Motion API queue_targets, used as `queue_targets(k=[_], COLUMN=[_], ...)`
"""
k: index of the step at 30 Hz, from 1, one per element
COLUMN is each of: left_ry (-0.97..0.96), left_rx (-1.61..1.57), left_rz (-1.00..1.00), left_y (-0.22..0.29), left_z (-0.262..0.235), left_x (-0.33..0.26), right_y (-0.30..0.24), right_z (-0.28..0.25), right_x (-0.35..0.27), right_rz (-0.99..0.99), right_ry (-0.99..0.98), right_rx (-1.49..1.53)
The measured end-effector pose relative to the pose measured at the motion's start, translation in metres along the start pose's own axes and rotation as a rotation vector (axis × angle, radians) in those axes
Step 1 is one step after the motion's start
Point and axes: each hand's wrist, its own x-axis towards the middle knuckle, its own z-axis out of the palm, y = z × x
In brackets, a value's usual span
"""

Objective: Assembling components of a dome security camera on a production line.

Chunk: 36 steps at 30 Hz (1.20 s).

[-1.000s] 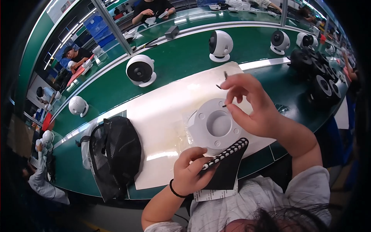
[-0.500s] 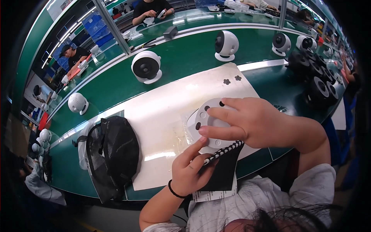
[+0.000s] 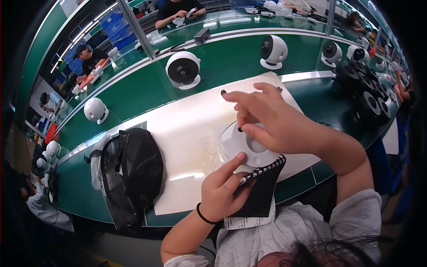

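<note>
A white round base (image 3: pixel 231 141) with a raised ring lies on the pale mat (image 3: pixel 178 147) in front of me. My left hand (image 3: pixel 223 192) is closed on a black sheet (image 3: pixel 263 191) whose bent upper edge has a black-and-white pattern; one fingertip touches the base's near rim. Above the base hovers my right hand (image 3: pixel 275 116), fingers apart. One small black pad (image 3: pixel 223 92) clings to its index fingertip, and another dark pad (image 3: pixel 240 129) shows at its thumb tip. This hand covers the far right of the base.
A black mesh bag (image 3: pixel 133 171) lies left of the mat. Beyond it stand white-and-black round devices (image 3: pixel 183 71) on stands and a white ball-shaped one (image 3: pixel 95 110). Several black round parts (image 3: pixel 369 107) are piled at right. A person (image 3: pixel 178 13) works across the bench.
My right hand has lifted off the base and turned, its fingers raised. Black pads seen on the base's ring before no longer show there; two are now at the fingertips.
</note>
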Motion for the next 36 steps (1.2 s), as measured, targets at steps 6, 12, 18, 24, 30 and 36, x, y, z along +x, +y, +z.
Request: queue_targets(k=[6, 12, 18, 24, 30, 36], left_ry=[0.112, 0.111, 0.132, 0.011, 0.122, 0.093], left_rx=[0.009, 0.013, 0.043, 0.042, 0.032, 0.053], left_rz=[0.05, 0.054, 0.068, 0.012, 0.048, 0.038], left_y=[-0.004, -0.005, -0.006, -0.003, -0.002, -0.001], left_z=[-0.001, 0.0, 0.007, 0.008, 0.015, 0.024], left_x=[-0.001, -0.002, -0.002, -0.002, 0.005, 0.007], right_y=[-0.015, -0.013, -0.003, 0.001, -0.005, 0.002], right_z=[0.008, 0.013, 0.024, 0.025, 0.029, 0.032], right_x=[-0.018, -0.043, -0.051, -0.067, -0.074, -0.076], right_rz=[-0.21, -0.04, 0.046, 0.015, -0.122, -0.308], right_ry=[0.031, 0.039, -0.023, 0.05, 0.289, 0.21], right_rx=[-0.478, -0.154, 0.008, -0.121, -0.291, -0.237])
